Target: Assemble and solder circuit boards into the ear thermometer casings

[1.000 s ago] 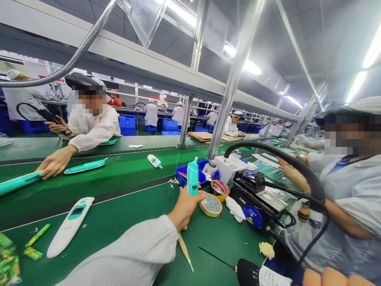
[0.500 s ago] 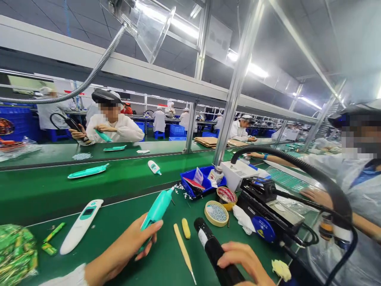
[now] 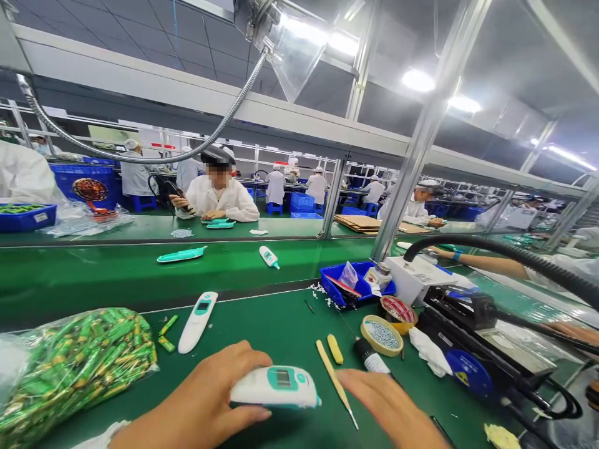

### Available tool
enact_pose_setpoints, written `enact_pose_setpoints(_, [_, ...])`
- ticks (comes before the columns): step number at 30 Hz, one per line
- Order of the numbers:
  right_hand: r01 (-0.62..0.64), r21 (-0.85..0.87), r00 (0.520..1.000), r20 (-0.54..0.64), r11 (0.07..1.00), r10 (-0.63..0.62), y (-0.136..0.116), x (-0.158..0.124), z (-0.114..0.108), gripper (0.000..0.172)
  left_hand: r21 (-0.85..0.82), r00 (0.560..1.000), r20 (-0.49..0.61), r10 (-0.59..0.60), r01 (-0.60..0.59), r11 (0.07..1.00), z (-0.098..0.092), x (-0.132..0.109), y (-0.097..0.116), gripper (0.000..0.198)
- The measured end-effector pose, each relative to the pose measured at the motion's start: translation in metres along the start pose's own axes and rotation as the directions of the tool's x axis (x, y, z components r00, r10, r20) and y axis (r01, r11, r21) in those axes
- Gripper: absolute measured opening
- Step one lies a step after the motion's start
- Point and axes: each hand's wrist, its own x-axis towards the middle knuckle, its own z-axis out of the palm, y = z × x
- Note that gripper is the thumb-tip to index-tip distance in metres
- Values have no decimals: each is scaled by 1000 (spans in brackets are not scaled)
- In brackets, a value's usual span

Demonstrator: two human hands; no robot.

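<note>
My left hand (image 3: 210,396) grips a white thermometer (image 3: 274,388) by its handle end. Its display side, framed in teal, faces up, and its tip points right. My right hand (image 3: 381,405) is stretched out flat to the right of it, holding nothing visible. Just beyond those fingers lies a black electric screwdriver (image 3: 374,362) with a thin bit, its rear part hidden by the hand. A wooden-handled tool (image 3: 334,377) rests between my hands, near a short yellow piece (image 3: 335,349). Another white thermometer (image 3: 197,323) lies on the bench at the left.
A bag of green batteries (image 3: 88,362) fills the left front. At the right stand a round dish of screws (image 3: 381,335), a tape roll (image 3: 397,310), a blue bin (image 3: 333,284) and a black machine (image 3: 449,337). A teal shell (image 3: 181,255) lies on the belt. Co-workers sit across and at right.
My right hand has let go of the electric screwdriver, which now lies on the bench. The thermometer in my left hand has turned from its teal side to its display side. The view swung left.
</note>
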Motion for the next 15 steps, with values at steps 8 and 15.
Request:
enact_pose_setpoints(8, [-367,535,930,225,761,291,-46,71,81,40,-490,976,-216,-30,-82,868,-6,1,-36,67])
enact_pose_setpoints(15, [-418,757,846,123,502,519,-57,102,97,36,-924,999,36,9,30,381,30,11,-37,71])
